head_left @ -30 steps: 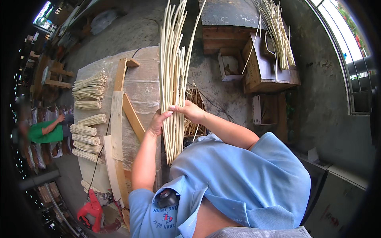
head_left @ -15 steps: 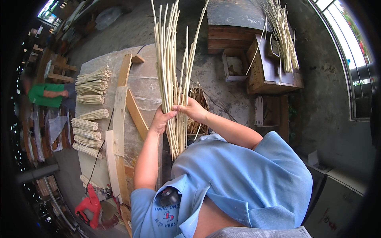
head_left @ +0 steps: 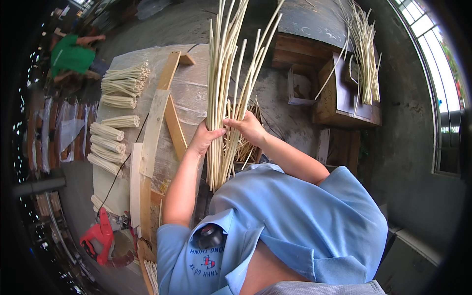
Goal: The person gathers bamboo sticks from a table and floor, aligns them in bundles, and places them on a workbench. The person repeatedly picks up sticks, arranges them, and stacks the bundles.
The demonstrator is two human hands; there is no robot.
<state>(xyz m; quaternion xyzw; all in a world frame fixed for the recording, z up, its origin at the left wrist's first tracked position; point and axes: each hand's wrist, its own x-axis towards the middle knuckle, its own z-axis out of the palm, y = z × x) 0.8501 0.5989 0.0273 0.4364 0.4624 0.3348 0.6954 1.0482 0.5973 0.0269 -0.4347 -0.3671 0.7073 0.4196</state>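
Observation:
Both my hands are wrapped round a bundle of long, pale rattan-like sticks (head_left: 221,88), held lengthwise in front of my chest. My left hand (head_left: 204,137) grips the bundle's left side, its thumb lying across the sticks. My right hand (head_left: 248,129) closes on the right side, the two thumbs nearly meeting. Above the hands the sticks fan apart, several leaning to the right; their lower ends reach my blue shirt (head_left: 295,216). Behind the right hand, a container of more sticks (head_left: 250,152) is partly hidden.
Left of me, a plastic-covered table (head_left: 189,88) bears short stick bundles (head_left: 125,81), wooden boards (head_left: 156,128) and a red-handled power saw (head_left: 101,238). A wooden box (head_left: 327,98) with long sticks (head_left: 365,59) stands far right. A person in green (head_left: 73,56) is at the far left.
The view has shifted, and the bundle's upper sticks now spread wider to the right. Both hands keep their grip. The person in green has changed posture, with an arm stretched out.

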